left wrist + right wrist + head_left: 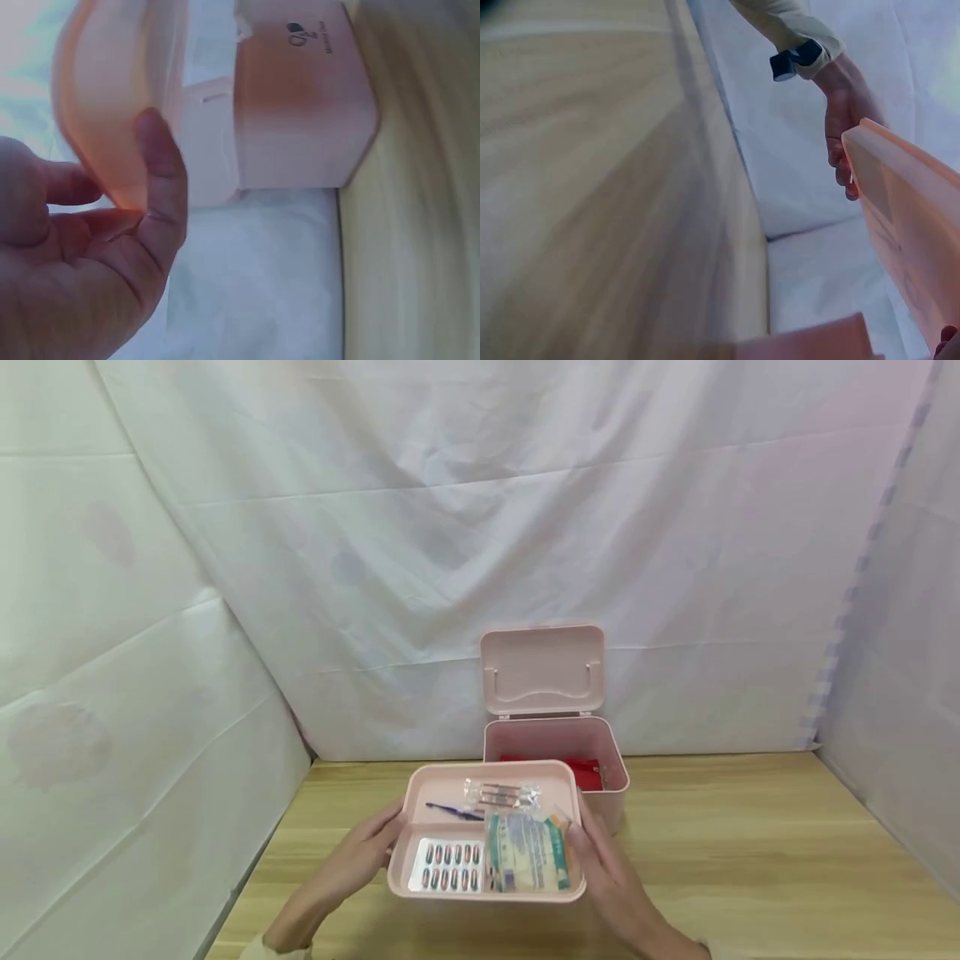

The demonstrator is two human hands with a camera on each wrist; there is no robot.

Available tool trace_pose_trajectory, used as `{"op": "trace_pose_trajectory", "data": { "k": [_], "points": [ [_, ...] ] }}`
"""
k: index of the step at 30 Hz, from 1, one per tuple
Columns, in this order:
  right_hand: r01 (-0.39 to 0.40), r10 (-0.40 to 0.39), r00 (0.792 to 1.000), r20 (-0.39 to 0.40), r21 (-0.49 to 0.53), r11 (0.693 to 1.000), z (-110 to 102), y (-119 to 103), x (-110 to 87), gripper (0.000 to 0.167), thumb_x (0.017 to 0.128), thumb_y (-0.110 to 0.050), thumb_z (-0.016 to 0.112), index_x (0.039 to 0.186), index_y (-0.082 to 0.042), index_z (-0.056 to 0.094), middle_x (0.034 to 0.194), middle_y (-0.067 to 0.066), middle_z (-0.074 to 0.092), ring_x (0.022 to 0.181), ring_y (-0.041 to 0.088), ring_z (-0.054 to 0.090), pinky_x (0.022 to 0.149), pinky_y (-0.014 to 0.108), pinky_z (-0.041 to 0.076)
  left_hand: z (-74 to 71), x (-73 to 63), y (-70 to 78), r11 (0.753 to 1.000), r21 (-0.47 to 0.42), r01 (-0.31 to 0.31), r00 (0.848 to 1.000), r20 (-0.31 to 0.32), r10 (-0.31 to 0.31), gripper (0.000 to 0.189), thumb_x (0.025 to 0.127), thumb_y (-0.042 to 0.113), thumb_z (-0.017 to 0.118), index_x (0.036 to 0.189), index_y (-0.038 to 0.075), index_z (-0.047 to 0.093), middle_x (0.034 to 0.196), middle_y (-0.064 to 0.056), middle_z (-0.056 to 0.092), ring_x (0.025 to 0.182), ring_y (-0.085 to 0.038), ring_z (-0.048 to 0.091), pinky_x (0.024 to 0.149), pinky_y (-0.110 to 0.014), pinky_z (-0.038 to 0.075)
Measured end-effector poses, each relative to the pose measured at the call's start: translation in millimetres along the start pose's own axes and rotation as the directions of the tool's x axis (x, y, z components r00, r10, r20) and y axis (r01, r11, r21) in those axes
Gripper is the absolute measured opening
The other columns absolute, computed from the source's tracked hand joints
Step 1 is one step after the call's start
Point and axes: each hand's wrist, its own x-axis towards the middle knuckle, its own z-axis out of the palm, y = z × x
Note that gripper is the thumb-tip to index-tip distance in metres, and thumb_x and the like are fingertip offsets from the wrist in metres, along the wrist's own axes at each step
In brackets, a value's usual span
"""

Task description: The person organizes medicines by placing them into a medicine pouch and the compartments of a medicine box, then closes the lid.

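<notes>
A pink divided tray is held up off the table between my two hands. My left hand grips its left edge, thumb at the rim and fingers beneath, as the left wrist view also shows. At the right edge, my right hand holds the tray with its thumb at the rim. Inside lie a capsule blister pack, a plastic packet with green edges, a dark blue slim tool and a clear wrapper with thin sticks.
Behind the tray stands a pink box with its lid raised. Something red lies inside it. The wooden table meets white cloth walls at the back and sides.
</notes>
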Motion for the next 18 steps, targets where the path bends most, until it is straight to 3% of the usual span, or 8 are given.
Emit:
{"op": "trace_pose_trajectory", "data": {
  "k": [2,6,9,11,13,16,18],
  "points": [
    [0.038,-0.038,0.999,-0.001,0.024,0.999,-7,0,10.3,0.052,0.109,-0.029,0.034,0.159,-0.025,0.021,0.152,0.005,0.038,0.129,0.020,0.041,0.103,0.017,0.033,3.8,10.0,7.4,1.000,-0.001,-0.012,0.999,-0.036,0.012,0.053,0.107,0.033,0.040,0.154,0.009,0.034,0.133,-0.019,0.059,0.105,-0.024,0.064,0.081,-0.037,0.056],
    [0.095,-0.095,0.995,0.014,0.051,0.994,-20,0,33.6,0.054,0.110,-0.031,0.029,0.160,-0.015,0.015,0.163,0.011,0.018,0.145,0.028,0.021,0.105,0.006,0.019,11.3,33.1,17.0,0.999,-0.020,-0.045,0.995,-0.087,0.043,0.050,0.108,0.035,0.037,0.155,0.017,0.034,0.142,-0.013,0.054,0.119,-0.025,0.058,0.094,-0.043,0.051],
    [0.125,-0.125,0.992,0.017,0.042,0.991,-29,1,49.8,0.056,0.110,-0.031,0.028,0.159,-0.010,0.012,0.166,0.009,0.007,0.151,0.030,0.005,0.108,0.005,0.010,17.8,51.2,21.5,0.997,-0.023,-0.076,0.990,-0.124,0.072,0.049,0.108,0.036,0.035,0.155,0.021,0.035,0.143,-0.011,0.054,0.123,-0.026,0.055,0.103,-0.049,0.043],
    [0.136,-0.137,0.990,0.016,0.025,0.990,-35,3,59.1,0.056,0.110,-0.032,0.027,0.160,-0.012,0.009,0.167,0.005,0.004,0.152,0.028,0.002,0.116,0.016,0.008,22.2,62.9,24.5,0.995,-0.008,-0.096,0.983,-0.159,0.093,0.049,0.108,0.036,0.034,0.154,0.022,0.037,0.140,-0.010,0.057,0.119,-0.024,0.057,0.102,-0.049,0.043],
    [0.139,-0.139,0.990,0.014,0.009,0.990,-39,6,66.5,0.056,0.110,-0.034,0.027,0.160,-0.015,0.008,0.166,0.008,0.008,0.151,0.031,0.007,0.121,0.035,0.012,26.5,73.9,25.8,0.994,0.000,-0.114,0.975,-0.193,0.111,0.048,0.108,0.035,0.033,0.153,0.020,0.038,0.132,-0.012,0.062,0.109,-0.022,0.061,0.093,-0.043,0.048],
    [0.130,-0.130,0.991,0.010,-0.015,0.991,-44,12,75.7,0.057,0.109,-0.037,0.025,0.160,-0.016,0.008,0.162,0.017,0.016,0.148,0.036,0.016,0.116,0.061,0.014,33.0,86.9,27.1,0.993,-0.008,-0.120,0.966,-0.232,0.115,0.047,0.108,0.034,0.034,0.152,0.022,0.042,0.104,-0.016,0.068,0.078,-0.019,0.062,0.065,-0.033,0.050],
    [0.120,-0.120,0.993,0.013,-0.028,0.992,-46,17,81.3,0.059,0.109,-0.040,0.025,0.160,-0.015,0.009,0.158,0.022,0.021,0.145,0.040,0.022,0.112,0.067,0.017,36.2,93.7,26.7,0.992,-0.023,-0.124,0.962,-0.248,0.115,0.046,0.107,0.032,0.034,0.151,0.023,0.043,0.089,-0.015,0.065,0.064,-0.017,0.055,0.053,-0.029,0.045]
  ]
}}
